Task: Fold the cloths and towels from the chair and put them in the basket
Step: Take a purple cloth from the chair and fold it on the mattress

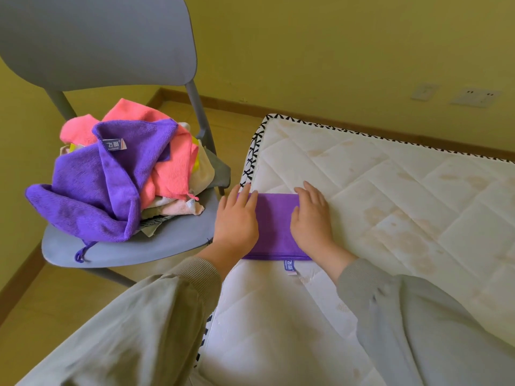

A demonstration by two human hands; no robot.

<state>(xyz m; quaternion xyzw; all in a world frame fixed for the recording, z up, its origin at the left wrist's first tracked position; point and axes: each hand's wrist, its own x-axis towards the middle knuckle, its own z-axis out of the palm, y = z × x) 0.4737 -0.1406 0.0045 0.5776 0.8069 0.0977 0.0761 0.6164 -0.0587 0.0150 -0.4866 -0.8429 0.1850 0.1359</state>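
A person is pressing a folded purple cloth [274, 218] flat on a bare quilted mattress [390, 190], near its left edge, with both hands lying on it. The left hand [237, 221] is resting palm down on the cloth's left end, fingers straight and close together, reaching to its far edge. The right hand [310, 218] is lying flat on the right end, fingers straight and slightly spread, the tips passing beyond the cloth onto the mattress. Neither hand is gripping anything. A strip of purple is showing between the two hands, and a small white-and-blue label [290, 267] is sticking out from the cloth's near edge toward the person. Grey sleeves [139, 316] are covering both forearms. Just left of the mattress a grey chair [167, 240] is standing on the wooden floor [41, 316], its seat carrying a loose pile [125, 174] of unfolded cloths. A large purple towel [92, 190] is draping over the pile's front and top, pink cloths [170, 174] are lying behind and to the right, and pale cream and yellow pieces are peeking out beneath. A purple loop [80, 254] is hanging over the seat's front edge. The mattress is showing brownish stains and a black-and-white trimmed border, and behind it a yellow wall [334, 51] is carrying two sockets [476, 96].
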